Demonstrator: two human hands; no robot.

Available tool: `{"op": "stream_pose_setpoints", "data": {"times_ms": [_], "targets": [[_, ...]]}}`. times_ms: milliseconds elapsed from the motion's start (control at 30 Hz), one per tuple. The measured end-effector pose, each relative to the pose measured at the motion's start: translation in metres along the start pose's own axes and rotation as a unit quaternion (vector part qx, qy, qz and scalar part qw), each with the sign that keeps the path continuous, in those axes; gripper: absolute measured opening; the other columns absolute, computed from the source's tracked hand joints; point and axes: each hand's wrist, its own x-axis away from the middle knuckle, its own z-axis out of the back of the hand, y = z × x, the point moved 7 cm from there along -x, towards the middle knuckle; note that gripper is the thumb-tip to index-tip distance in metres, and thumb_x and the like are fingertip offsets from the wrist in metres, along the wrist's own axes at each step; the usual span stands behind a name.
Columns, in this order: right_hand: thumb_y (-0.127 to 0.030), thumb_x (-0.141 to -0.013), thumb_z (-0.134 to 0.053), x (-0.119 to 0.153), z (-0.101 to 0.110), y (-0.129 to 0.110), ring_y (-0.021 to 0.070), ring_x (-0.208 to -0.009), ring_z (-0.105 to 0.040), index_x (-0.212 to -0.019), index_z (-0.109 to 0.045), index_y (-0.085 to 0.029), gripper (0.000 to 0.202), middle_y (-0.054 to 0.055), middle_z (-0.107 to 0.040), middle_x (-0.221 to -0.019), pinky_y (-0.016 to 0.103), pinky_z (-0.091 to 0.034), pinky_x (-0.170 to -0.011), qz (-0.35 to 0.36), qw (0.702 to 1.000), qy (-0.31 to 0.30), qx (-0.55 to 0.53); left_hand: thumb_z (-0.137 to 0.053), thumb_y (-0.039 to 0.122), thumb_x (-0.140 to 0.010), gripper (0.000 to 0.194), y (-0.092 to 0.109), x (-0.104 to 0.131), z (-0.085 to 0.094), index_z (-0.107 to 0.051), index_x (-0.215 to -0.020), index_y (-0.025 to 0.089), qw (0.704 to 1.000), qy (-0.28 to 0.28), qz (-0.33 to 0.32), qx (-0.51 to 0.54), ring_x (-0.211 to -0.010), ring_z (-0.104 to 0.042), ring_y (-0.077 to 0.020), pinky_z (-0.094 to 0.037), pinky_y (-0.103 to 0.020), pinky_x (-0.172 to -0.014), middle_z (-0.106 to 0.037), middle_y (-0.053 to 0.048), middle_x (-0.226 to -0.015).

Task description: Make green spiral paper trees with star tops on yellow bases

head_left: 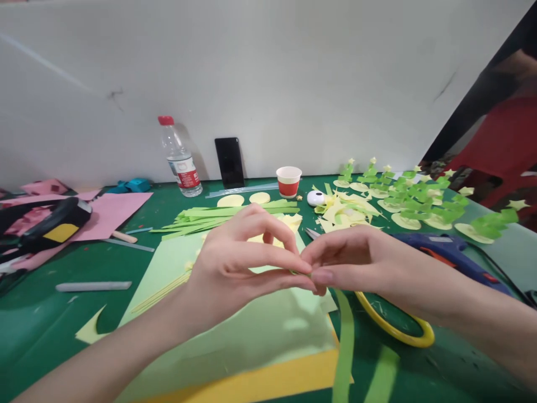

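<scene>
Green strips [344, 347] cross the bottom edge. At centre, your left hand [235, 257] and right hand [369, 254] pinch green paper [300, 272].

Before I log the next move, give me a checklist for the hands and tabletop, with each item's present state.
1. Left hand and right hand meeting at the fingertips: ok.
2. Green piece between them in full view: not ok, mostly hidden by fingers.
3. Scissors in full view: not ok, right hand covers part.
4. Glue gun nozzle position: cannot tell, hidden.
5. Paper cup upright: ok.
6. Bottle capped: ok.
</scene>
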Motion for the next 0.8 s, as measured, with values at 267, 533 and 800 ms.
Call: {"op": "stream_pose_setpoints", "data": {"times_ms": [267,533,800], "targets": [[-0.034,-0.076,-0.061,0.003,0.013,-0.006,0.0099,-0.066,-0.057,-0.075,-0.069,-0.019,0.016,0.0,-0.064,-0.066,0.022,-0.046,-0.065,0.023,0.998,0.014,0.063,-0.075,0.025,-0.066,0.028,-0.005,-0.002,0.003,-0.069,-0.091,0.036,0.998,-0.035,-0.015,0.041,-0.071,-0.053,-0.0155,-0.044,-0.029,-0.068,-0.065,0.002,-0.075],[-0.031,-0.077,-0.061,0.001,0.005,-0.003,0.0089,-0.067,-0.058,-0.075,-0.068,-0.017,0.015,-0.001,-0.065,-0.068,0.022,-0.046,-0.069,0.013,1.0,-0.02,0.02,-0.066,0.014,-0.076,0.022,0.004,0.002,0.001,-0.069,-0.088,0.032,0.998,0.0,-0.057,-0.01,-0.069,-0.053,-0.0142,-0.042,-0.029,-0.065,-0.063,0.002,-0.072],[-0.02,-0.073,-0.065,0.003,-0.005,-0.003,0.0069,-0.068,-0.058,-0.072,-0.068,-0.018,0.004,-0.002,-0.066,-0.069,0.015,-0.046,-0.067,0.0,0.998,-0.043,-0.041,-0.068,0.018,-0.074,0.014,0.013,0.003,0.004,-0.065,-0.079,0.031,0.993,0.026,-0.08,-0.086,-0.065,-0.051,-0.0148,-0.041,-0.031,-0.064,-0.063,0.003,-0.068]]}}
